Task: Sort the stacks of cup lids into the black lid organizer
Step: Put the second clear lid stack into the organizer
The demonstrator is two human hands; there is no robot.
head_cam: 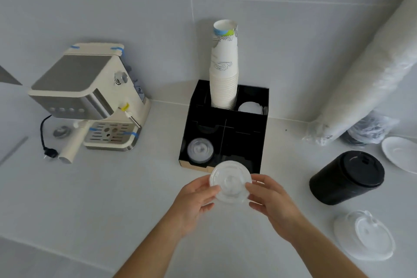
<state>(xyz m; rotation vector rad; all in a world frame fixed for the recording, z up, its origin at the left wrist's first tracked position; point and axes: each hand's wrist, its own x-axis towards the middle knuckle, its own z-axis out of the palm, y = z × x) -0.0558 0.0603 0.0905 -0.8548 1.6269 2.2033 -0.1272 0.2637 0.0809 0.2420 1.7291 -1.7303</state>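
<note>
A clear plastic lid stack (pixel 230 180) is held between my left hand (pixel 194 201) and my right hand (pixel 270 198), just in front of the black lid organizer (pixel 243 133). In the organizer's front left compartment lies a clear lid stack (pixel 199 150). White lids (pixel 249 107) sit in its back right compartment, and a tall stack of paper cups (pixel 224 70) stands in the back middle one. A stack of black lids (pixel 345 177) stands on the counter to the right. Near the right front lies a clear domed lid stack (pixel 365 235).
A cream espresso machine (pixel 90 97) with its cord and plug stands at the left. A long plastic-wrapped sleeve (pixel 372 70) leans against the wall at the right, above a dark bagged bundle (pixel 370 131). A white plate (pixel 400 152) sits at the right edge.
</note>
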